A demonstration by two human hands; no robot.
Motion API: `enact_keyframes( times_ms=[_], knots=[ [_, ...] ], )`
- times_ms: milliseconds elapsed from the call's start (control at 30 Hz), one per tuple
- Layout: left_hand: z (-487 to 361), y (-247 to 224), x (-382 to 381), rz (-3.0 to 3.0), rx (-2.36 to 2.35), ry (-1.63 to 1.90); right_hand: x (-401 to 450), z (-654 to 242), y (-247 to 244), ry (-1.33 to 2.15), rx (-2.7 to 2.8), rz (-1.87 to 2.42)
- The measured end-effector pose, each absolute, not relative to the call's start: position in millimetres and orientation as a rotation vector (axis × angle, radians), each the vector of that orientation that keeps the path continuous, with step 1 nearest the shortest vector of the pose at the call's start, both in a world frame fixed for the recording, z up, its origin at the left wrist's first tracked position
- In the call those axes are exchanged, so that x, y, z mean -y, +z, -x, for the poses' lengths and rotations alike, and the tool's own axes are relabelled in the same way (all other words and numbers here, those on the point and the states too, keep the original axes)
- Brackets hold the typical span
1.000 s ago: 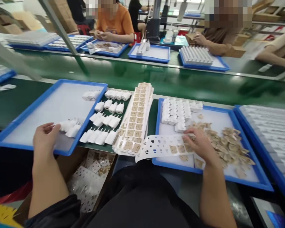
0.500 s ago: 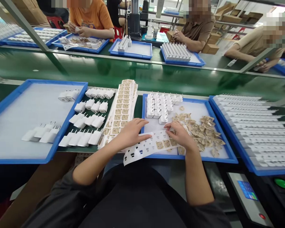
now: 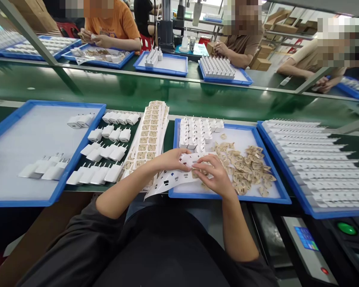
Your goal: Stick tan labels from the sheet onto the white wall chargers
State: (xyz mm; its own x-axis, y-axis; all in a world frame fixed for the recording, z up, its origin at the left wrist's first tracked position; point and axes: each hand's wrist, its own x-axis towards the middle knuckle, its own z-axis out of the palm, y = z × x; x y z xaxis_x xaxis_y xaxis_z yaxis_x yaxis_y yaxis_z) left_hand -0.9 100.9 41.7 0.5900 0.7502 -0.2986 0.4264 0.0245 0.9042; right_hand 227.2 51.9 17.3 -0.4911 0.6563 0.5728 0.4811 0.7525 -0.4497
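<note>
My left hand (image 3: 172, 160) grips a white label sheet (image 3: 172, 179) by its upper edge, thumb against fingers. The sheet is bent, with dark cut-outs along it, and its left end hangs over the bench edge. My right hand (image 3: 215, 175) is pinched at the sheet's right part; its fingertips cover whatever lies between them. Both hands are above the front of a blue-rimmed tray (image 3: 227, 197). In that tray stand rows of white plug adapters (image 3: 193, 129), prongs up, beside a heap of tan paper pieces (image 3: 248, 167).
Left of my hands lies a stack of label sheets (image 3: 148, 131). Further left, white adapters (image 3: 97, 174) lie in rows near another blue tray (image 3: 50, 197). A full tray of adapters (image 3: 326, 167) stands right. Co-workers sit across the green bench (image 3: 113, 89).
My left hand has moved onto the sheet and now grips it. The sheet has lifted and curled leftward. My right hand has shifted slightly left, fingers closing at the sheet.
</note>
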Motion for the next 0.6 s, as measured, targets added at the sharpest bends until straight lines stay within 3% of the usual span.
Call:
enact_keyframes(
  times_ms=[600],
  knots=[
    [-4.6, 43.7, -107.4, -1.314, -0.883, 0.269, -39.9, -229.9, 4.8, 0.579, 1.899, 0.919]
  ],
)
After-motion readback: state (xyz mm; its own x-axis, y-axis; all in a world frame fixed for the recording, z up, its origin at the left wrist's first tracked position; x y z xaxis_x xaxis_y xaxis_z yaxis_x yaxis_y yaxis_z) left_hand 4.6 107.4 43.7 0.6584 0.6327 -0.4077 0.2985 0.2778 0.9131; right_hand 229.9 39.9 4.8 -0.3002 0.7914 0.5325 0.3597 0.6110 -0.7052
